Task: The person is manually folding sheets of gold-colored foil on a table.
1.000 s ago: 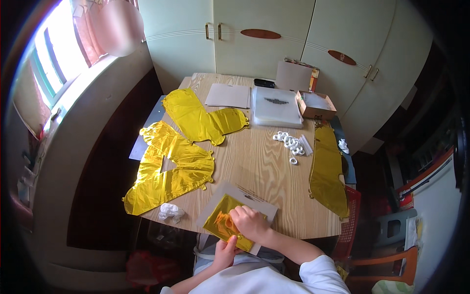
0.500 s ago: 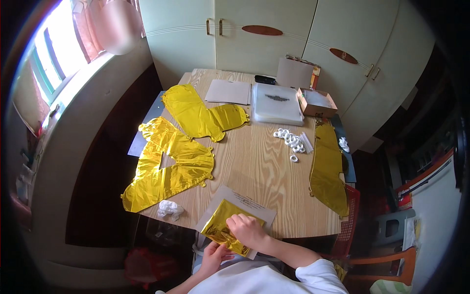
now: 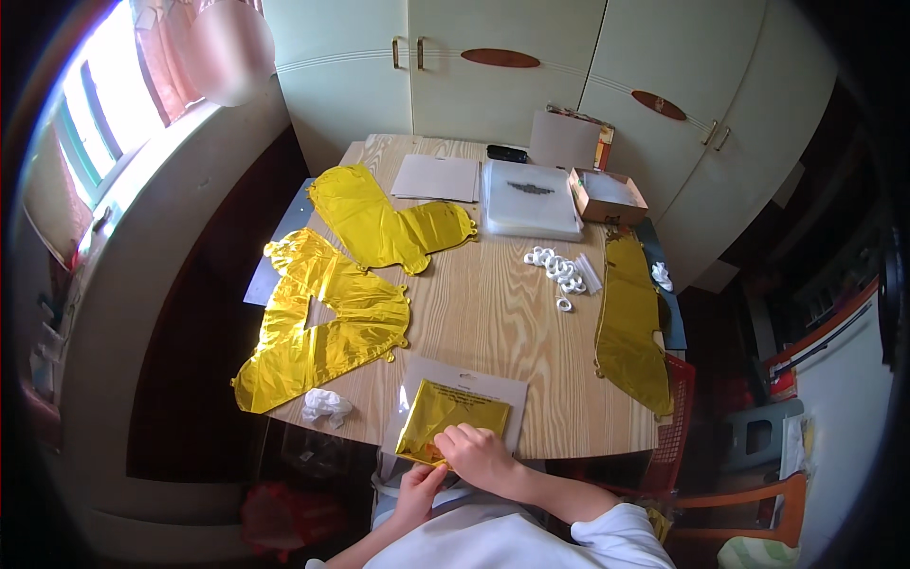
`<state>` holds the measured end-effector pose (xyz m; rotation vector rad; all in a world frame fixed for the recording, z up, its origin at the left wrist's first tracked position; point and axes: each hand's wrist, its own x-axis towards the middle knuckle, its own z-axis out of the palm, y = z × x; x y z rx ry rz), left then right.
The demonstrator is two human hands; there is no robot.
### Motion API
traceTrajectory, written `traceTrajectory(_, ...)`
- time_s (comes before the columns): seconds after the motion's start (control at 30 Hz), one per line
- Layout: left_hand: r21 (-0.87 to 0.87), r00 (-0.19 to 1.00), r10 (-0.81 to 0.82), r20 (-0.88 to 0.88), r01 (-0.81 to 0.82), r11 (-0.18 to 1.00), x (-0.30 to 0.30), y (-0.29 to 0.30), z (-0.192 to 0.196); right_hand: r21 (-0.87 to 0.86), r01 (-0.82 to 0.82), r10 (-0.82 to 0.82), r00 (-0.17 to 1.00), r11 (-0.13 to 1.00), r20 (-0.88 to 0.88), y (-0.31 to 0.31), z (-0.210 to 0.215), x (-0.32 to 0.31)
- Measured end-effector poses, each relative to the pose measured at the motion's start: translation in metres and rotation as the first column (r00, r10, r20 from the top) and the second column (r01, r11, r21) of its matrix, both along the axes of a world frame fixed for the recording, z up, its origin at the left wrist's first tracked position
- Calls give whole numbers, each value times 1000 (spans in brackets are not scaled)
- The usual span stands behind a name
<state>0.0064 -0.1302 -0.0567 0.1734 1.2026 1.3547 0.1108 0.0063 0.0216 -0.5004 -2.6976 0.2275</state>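
A folded gold foil balloon (image 3: pixel 453 406) lies on a pale printed card (image 3: pixel 515 391) at the near table edge. My right hand (image 3: pixel 477 462) is closed, its curled fingers gripping the balloon's near edge. Beside it, my left hand (image 3: pixel 419 493) pinches that same edge near its corner, thumb uppermost. Two flat gold foil balloons, a far one (image 3: pixel 370 223) and a nearer one (image 3: pixel 351 327), are spread on the left of the table. Another flat gold foil balloon (image 3: pixel 630 322) lies along the right edge.
White ribbon rolls (image 3: pixel 564 270) lie right of centre beside clear straws (image 3: pixel 590 275). Behind them are a stack of clear bags (image 3: pixel 531 213), an open cardboard box (image 3: pixel 611 204) and white cards (image 3: pixel 436 177). Crumpled tissue (image 3: pixel 325 407) sits at the near left edge.
The folded balloon now lies flatter and squarer on the card, which has turned slightly. My right hand has moved nearer to me, down to the balloon's near edge, close to my left.
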Motion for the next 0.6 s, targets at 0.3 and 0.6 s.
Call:
traceTrajectory(0.3,146,966,61,250,-100,984,4,3,-4,-178,-68,61,997,982,-41,-1,0,21)
traceTrajectory(0.6,222,984,-2,179,-38,974,2,8,-8,-134,-3,-3,999,991,-47,-1,-8,30)
